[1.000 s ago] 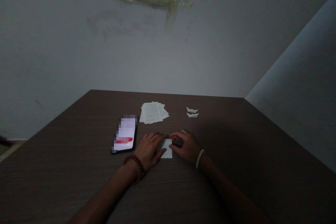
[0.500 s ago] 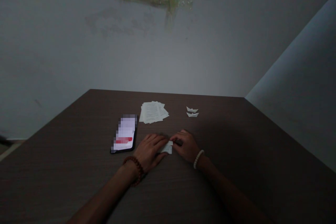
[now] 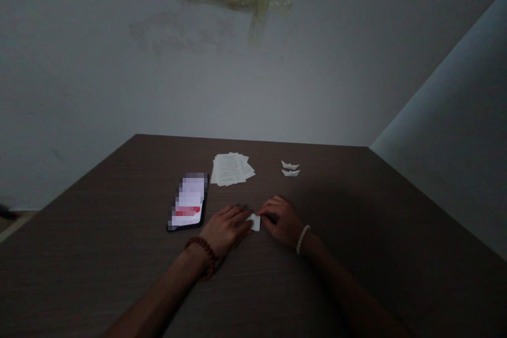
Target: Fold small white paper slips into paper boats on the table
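A small piece of folded white paper (image 3: 255,222) lies on the dark table in front of me. My left hand (image 3: 225,228) holds it from the left, fingers over it and thumb along its near side, hiding much of it. At its upper right corner, my right hand (image 3: 282,220) has thumb and forefinger pinched on the paper's edge, the other fingers curled. Two small white paper boats (image 3: 290,173) stand one behind the other, farther back and slightly right of my right hand.
A loose stack of printed paper sheets (image 3: 230,169) lies beyond my left hand. Left of that hand is a phone (image 3: 188,203) with a lit, blurred screen. The brown table (image 3: 119,190) reaches back to a grey wall (image 3: 317,74) with tape on it.
My left hand's fingers and thumb have shifted on the paper, and less of the paper shows now. My right hand stays at its corner, nearly unmoved.
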A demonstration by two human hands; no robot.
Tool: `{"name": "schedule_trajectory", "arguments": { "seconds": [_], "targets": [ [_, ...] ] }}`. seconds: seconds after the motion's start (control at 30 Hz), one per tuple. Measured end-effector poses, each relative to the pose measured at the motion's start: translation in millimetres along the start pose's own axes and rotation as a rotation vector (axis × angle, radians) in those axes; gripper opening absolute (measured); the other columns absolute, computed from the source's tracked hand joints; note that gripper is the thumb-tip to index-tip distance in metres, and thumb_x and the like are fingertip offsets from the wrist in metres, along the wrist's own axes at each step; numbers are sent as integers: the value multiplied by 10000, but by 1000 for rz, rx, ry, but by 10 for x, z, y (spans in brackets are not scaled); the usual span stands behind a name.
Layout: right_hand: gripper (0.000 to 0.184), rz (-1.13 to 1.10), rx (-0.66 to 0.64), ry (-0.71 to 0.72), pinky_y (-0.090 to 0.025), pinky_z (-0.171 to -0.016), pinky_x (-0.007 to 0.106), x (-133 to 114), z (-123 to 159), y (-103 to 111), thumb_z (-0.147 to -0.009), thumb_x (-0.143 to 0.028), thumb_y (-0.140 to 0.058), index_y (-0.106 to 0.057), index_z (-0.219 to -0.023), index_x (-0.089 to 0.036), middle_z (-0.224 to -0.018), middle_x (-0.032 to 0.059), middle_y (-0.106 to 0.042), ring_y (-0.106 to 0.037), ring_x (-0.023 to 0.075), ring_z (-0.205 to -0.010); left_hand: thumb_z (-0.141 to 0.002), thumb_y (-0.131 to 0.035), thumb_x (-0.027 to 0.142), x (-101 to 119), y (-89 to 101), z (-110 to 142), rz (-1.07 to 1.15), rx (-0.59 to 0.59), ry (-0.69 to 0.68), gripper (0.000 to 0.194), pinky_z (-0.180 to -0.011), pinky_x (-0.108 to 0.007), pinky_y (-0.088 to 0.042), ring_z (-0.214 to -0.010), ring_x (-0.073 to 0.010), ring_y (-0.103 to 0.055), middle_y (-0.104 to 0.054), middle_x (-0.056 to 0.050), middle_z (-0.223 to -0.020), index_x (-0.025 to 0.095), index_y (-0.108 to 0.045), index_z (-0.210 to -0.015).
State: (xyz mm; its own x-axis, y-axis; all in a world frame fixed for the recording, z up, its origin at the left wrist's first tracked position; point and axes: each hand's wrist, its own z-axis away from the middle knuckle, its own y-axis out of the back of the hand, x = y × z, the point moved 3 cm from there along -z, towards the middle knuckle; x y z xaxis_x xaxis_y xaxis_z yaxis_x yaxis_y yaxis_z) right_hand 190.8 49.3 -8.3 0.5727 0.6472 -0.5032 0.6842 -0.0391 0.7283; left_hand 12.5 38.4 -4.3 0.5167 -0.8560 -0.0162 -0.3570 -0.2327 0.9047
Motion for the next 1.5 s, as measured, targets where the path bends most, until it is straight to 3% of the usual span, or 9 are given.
{"name": "schedule_trajectory", "arguments": {
  "seconds": [0.27,0.47,0.53,0.6,0.73,0.83,1.03,1.23,1.5],
  "targets": [
    [181,-5,-11,-13,-419,-790,323,-12,-3,9,-760,-74,-574,-675,-858,-187,-833,34,-662,-573,168,-786,-917,-456,119,81,15,-3,-157,-112,-138,174,-803,-358,-495,-959,-230,-592,-659,-99,-1035,137,-622,-965],
    [192,-55,3,-30,-428,-801,330,-62,-18,61,-751,-73,-581,-673,-873,-190,-847,38,-665,-579,173,-813,-919,-393,83,79,56,9,-87,33,-130,237,-745,-351,-513,-848,-217,-622,-681,-107,-912,122,-627,-930],
    [181,-131,25,-48,-442,-803,331,-89,-26,96,-761,-91,-585,-675,-885,-188,-862,44,-674,-593,173,-818,-931,-397,139,51,104,9,18,148,-34,237,-722,-337,-523,-820,-205,-632,-688,-103,-906,129,-633,-941],
    [183,-240,59,-112,-466,-780,329,-96,-31,116,-766,-136,-607,-678,-926,-186,-861,47,-685,-609,174,-793,-924,-439,211,11,167,-1,195,271,155,217,-716,-311,-529,-806,-186,-641,-694,-93,-915,137,-642,-950],
    [260,-584,67,-326,-514,-729,320,-59,-27,43,-787,-252,-625,-662,-1029,-165,-914,68,-707,-655,190,-806,-885,-507,305,-19,208,-42,606,299,620,240,-637,-267,-523,-696,-166,-654,-711,-34,-782,159,-686,-822],
    [289,-759,93,-421,-530,-734,328,-38,-29,-26,-782,-316,-640,-665,-1010,-139,-929,88,-718,-673,205,-816,-851,-546,348,20,201,-66,813,276,817,270,-626,-260,-518,-688,-183,-662,-720,-44,-758,137,-713,-836],
    [279,-833,127,-477,-535,-687,306,-30,-32,-49,-754,-364,-675,-693,-909,-133,-845,77,-733,-678,192,-734,-829,-571,364,54,179,-61,924,215,857,270,-668,-263,-503,-723,-192,-666,-725,-39,-779,150,-731,-870],
    [262,-802,121,-470,-522,-642,287,-26,-9,-57,-727,-339,-707,-705,-893,-136,-799,65,-728,-669,182,-691,-768,-644,370,50,229,-75,933,298,887,257,-624,-252,-499,-672,-172,-638,-707,-34,-727,142,-711,-866],
    [229,-772,130,-455,-517,-607,272,-52,-5,-45,-716,-325,-717,-709,-851,-140,-747,55,-717,-660,172,-652,-731,-674,366,66,218,-75,917,322,918,236,-545,-221,-459,-590,-144,-589,-663,-23,-625,134,-717,-744]
  ]
}}
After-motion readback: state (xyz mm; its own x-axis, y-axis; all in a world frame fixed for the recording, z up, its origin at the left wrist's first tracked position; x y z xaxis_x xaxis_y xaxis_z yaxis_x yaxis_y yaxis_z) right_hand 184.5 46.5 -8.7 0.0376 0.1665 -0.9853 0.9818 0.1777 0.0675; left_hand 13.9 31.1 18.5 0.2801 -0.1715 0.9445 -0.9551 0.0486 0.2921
